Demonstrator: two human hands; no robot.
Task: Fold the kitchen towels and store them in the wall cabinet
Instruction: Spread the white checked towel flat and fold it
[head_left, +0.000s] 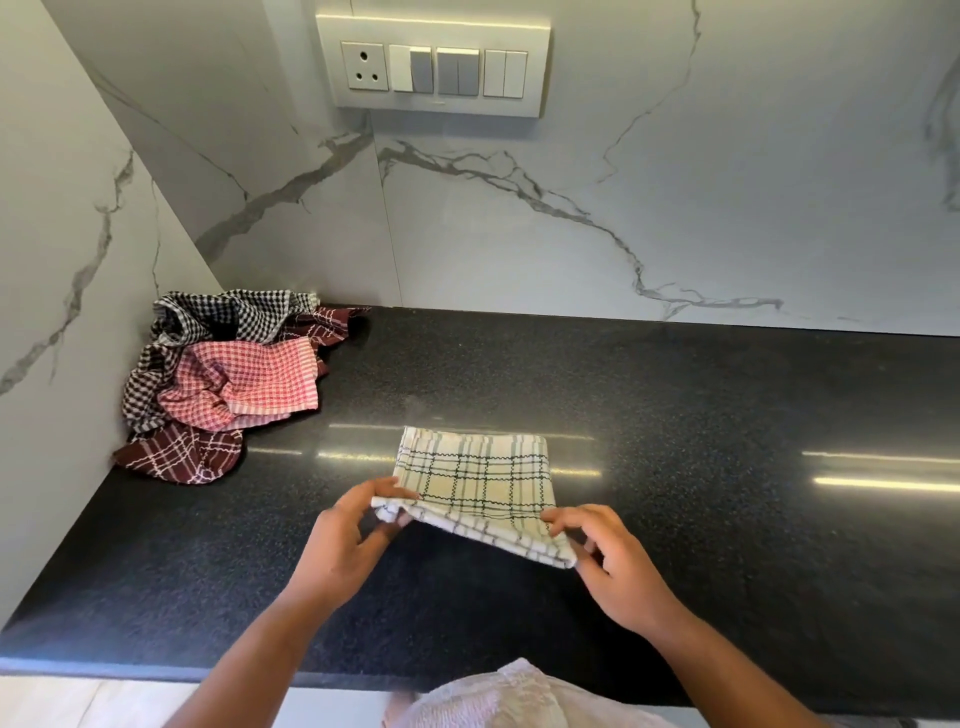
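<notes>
A cream kitchen towel with dark green check lines (478, 480) lies folded on the black countertop (727, 415). Its near edge is lifted off the surface. My left hand (345, 540) pinches the near left corner, and my right hand (615, 561) pinches the near right corner. A heap of unfolded towels sits in the left corner against the wall: a black-and-white checked one (228, 314), a red-and-white checked one (249, 382) and a maroon one with white lines (179, 457). No wall cabinet is in view.
A marble-look backsplash rises behind the counter, with a switch and socket panel (434, 67) high up. A side wall closes off the left end. The counter's front edge (130, 667) runs just before my body.
</notes>
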